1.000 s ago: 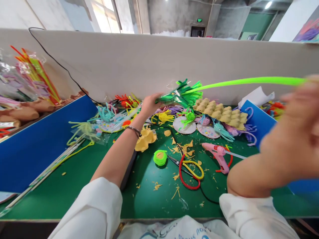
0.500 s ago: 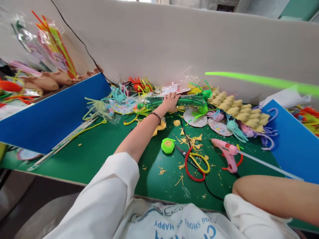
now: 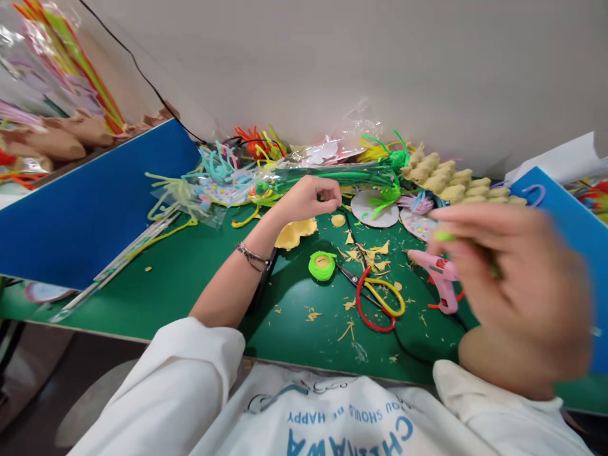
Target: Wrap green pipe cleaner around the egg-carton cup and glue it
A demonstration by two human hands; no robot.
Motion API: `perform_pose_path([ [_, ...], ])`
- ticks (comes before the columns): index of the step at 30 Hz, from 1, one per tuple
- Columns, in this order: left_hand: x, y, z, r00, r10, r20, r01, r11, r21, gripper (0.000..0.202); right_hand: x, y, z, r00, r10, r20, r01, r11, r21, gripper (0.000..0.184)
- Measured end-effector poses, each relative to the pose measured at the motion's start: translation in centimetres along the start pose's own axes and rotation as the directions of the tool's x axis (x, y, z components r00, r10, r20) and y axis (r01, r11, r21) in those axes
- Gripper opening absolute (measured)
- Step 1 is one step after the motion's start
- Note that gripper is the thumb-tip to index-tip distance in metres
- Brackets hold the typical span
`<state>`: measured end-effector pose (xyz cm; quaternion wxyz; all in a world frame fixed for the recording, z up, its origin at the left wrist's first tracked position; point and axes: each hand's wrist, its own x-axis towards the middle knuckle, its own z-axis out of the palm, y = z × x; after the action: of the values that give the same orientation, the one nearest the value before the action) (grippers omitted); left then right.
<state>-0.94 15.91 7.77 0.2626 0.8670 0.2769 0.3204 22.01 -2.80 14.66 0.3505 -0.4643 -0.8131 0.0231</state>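
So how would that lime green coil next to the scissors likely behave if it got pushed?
The lime green coil looks fuzzy and small, so it is probably very light and would slide or skid on the green table at a nudge. It lies flat on its side, so rolling seems unlikely. Being wound, it may squash or loosen if pinched.

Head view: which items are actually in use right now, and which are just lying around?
In use:
- right hand, grip on a lime green pipe cleaner
- left hand, by the bagged green pipe cleaners

Lying about:
- pink glue gun
- scissors
- green coil
- egg carton
- paper discs
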Motion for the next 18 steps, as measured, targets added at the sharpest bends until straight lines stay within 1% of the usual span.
perform_pose_path([
  [2, -1.1, -0.3, 0.5, 0.999, -0.041, 0.023, 0.042, 0.999, -0.026, 0.015, 1.1, 0.2, 2.5, 0.991, -0.126, 0.045, 0.127, 0.992, -0.021, 0.02],
  [3, -1.5, -0.6, 0.9, 0.997, -0.06, 0.047, 0.062, 0.997, -0.037, 0.016, 1.5, 0.5, 3.8, 0.983, -0.167, 0.079, 0.169, 0.985, -0.017, 0.016],
  [6, -2.4, -1.4, 1.9, 0.989, -0.098, 0.107, 0.107, 0.991, -0.085, 0.014, 2.4, 2.0, 7.5, 0.957, -0.146, 0.251, 0.138, 0.989, 0.051, 0.016],
  [8, -2.8, -1.9, 2.4, 0.987, -0.114, 0.114, 0.128, 0.984, -0.121, 0.014, 2.8, 3.1, 9.7, 0.915, -0.092, 0.393, 0.074, 0.995, 0.061, 0.02],
  [10, -3.1, -2.4, 2.9, 0.986, -0.138, 0.092, 0.152, 0.974, -0.167, 0.016, 3.0, 4.1, 11.6, 0.872, -0.017, 0.489, 0.006, 1.0, 0.025, 0.022],
  [11, -3.3, -2.6, 3.1, 0.985, -0.154, 0.078, 0.166, 0.967, -0.194, 0.018, 3.1, 4.5, 12.4, 0.856, 0.022, 0.517, -0.02, 1.0, -0.009, 0.024],
  [13, -3.8, -3.0, 3.4, 0.981, -0.187, 0.056, 0.195, 0.95, -0.245, 0.019, 3.0, 5.3, 13.8, 0.85, 0.058, 0.524, -0.041, 0.998, -0.045, 0.027],
  [18, -5.2, -4.2, 4.0, 0.963, -0.268, 0.008, 0.253, 0.898, -0.361, 0.022, 2.2, 6.3, 15.8, 0.845, 0.066, 0.53, -0.025, 0.996, -0.084, 0.027],
])
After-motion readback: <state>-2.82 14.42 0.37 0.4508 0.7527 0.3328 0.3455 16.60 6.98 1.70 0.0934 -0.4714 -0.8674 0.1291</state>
